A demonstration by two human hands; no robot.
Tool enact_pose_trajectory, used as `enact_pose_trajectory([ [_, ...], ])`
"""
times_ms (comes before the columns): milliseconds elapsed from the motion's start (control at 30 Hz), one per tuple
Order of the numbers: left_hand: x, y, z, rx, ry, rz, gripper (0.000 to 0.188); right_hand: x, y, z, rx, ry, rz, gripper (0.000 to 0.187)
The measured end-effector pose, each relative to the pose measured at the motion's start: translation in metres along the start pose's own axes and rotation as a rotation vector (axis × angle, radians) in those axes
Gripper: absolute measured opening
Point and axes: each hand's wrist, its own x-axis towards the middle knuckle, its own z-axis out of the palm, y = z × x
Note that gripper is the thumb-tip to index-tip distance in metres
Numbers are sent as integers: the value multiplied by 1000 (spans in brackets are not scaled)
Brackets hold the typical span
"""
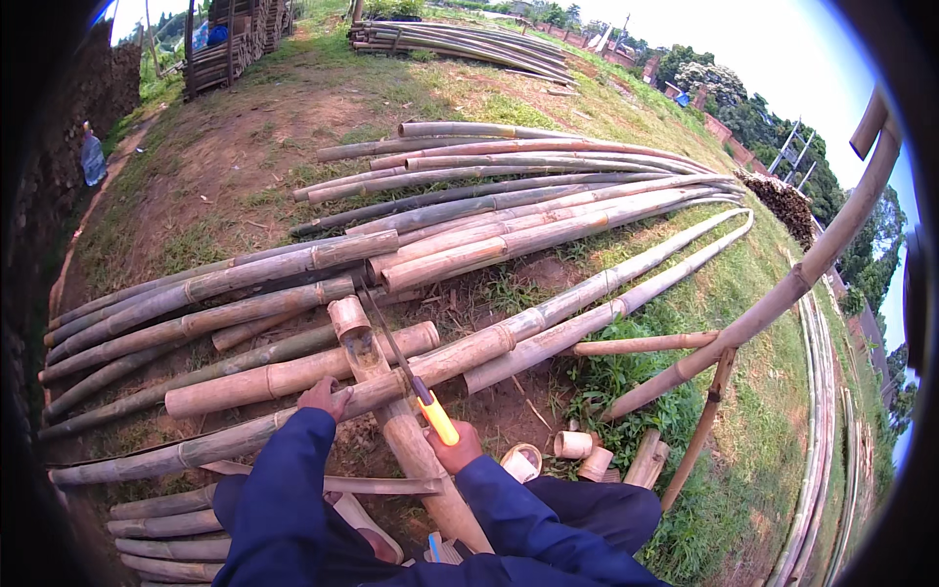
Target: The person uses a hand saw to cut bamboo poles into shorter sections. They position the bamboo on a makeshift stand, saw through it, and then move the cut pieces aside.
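A long bamboo pole [460, 358] runs from the lower left up to the far right, crossing a thicker bamboo support [423, 460] that has a cut, open upper end. My left hand [325, 397] is closed over the pole, left of the support. My right hand [456, 448] is wrapped round the yellow-orange handle of a handsaw [437, 419]. The saw's thin dark blade [389, 338] slants up and away across the pole, near the support. From this view I cannot tell how deep the blade sits in the bamboo. A shorter, thick bamboo piece [264, 383] lies just beyond my left hand.
Many bamboo poles [548, 215] lie beyond, with more at left [196, 293]. Short cut bamboo pieces [573, 445] sit right of my right hand. A slanting bamboo post [758, 318] stands at right. A plastic bottle [93, 157] is at far left; stacked poles [460, 44] lie farther back.
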Motion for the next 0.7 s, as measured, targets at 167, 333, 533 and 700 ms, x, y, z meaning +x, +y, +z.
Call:
enact_pose_trajectory([
  [167,-11,-2,24,389,32,-47,47,-8,0,-3,-12,-21,32,26],
  [333,-8,10,18,395,28,-54,41,-8,4,-2,-90,-20,28,23],
  [533,-11,-21,33,356,172,84,38,-94,3,-32,-18,-39,-8,26],
  [700,-5,3,18,339,-11,-73,45,-170,-49,-93,-138,-44,15,23],
])
